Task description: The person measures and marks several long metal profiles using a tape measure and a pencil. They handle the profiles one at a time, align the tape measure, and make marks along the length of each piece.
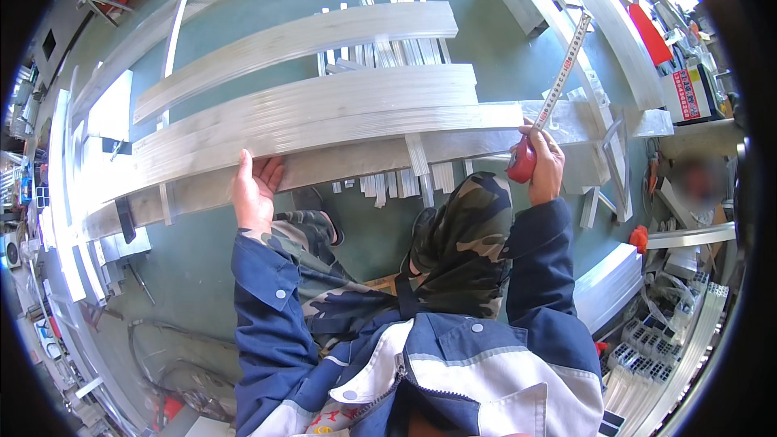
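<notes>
In my right hand (544,163) is a red tape measure (523,160), with the fingers wrapped round its case. Its blade (564,73) is drawn out, slanting up and away to the right over the metal framing. My left hand (257,188) rests at the near edge of the stacked aluminum profiles (324,117), thumb up and fingers apart, partly hidden under the edge. Nothing shows in that palm. Another long aluminum profile (299,53) lies behind the stack, and a wide flat bar (380,159) runs beneath its near side.
Short metal lengths (388,184) lie below the bars. A long beam (603,24) slopes along the right side, near a box with a red label (688,95). More profiles (611,287) are stacked at lower right. Cables (174,356) lie on the green floor (190,275) at lower left.
</notes>
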Motion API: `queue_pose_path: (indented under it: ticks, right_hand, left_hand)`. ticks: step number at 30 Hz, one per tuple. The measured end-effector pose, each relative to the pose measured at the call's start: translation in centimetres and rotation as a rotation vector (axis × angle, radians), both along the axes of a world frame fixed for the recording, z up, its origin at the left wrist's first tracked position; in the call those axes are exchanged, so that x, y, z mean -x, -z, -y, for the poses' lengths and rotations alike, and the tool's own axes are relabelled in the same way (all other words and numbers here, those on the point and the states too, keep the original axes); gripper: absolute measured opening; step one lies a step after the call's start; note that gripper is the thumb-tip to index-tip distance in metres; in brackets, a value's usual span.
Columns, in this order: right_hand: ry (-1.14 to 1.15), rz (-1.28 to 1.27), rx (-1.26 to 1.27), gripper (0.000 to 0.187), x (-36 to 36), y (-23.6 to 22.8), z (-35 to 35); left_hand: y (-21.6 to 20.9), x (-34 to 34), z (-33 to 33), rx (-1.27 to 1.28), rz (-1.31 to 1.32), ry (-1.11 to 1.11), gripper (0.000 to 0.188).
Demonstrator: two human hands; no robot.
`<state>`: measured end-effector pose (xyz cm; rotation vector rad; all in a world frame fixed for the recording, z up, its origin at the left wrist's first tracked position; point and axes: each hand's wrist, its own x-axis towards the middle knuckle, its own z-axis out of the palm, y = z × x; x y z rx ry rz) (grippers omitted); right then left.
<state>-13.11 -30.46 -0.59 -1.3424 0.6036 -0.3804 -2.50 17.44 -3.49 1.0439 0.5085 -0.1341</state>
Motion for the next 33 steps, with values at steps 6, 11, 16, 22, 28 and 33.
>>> queue_pose_path:
  ticks: [6,11,16,22,28,33]
  right_hand:
    - [0.021,-0.01,0.018,0.025,-0.3,-0.1,-0.5]
    - [0.006,-0.029,0.003,0.025,-0.4,0.3,-0.4]
    - [-0.008,-0.025,0.014,0.026,-0.4,0.4,-0.4]
    - [-0.016,-0.031,0.025,0.028,-0.5,0.9,-0.2]
    - [-0.009,-0.03,0.028,0.027,-0.5,0.6,-0.4]
    - [0.017,-0.016,-0.005,0.024,-0.6,0.3,-0.9]
  left_hand:
    - [-0.3,0.2,-0.1,-0.006,0.003,-0.013,0.052]
    - [-0.7,0.2,0.5,-0.041,0.0,-0.05,0.042]
    - [-0.5,0.1,0.3,-0.053,-0.004,-0.04,0.044]
    - [-1.0,0.2,0.7,-0.078,-0.011,-0.068,0.044]
    - [-0.6,0.1,0.6,-0.078,-0.005,-0.072,0.045]
    - [-0.6,0.1,0.3,-0.07,-0.002,-0.07,0.044]
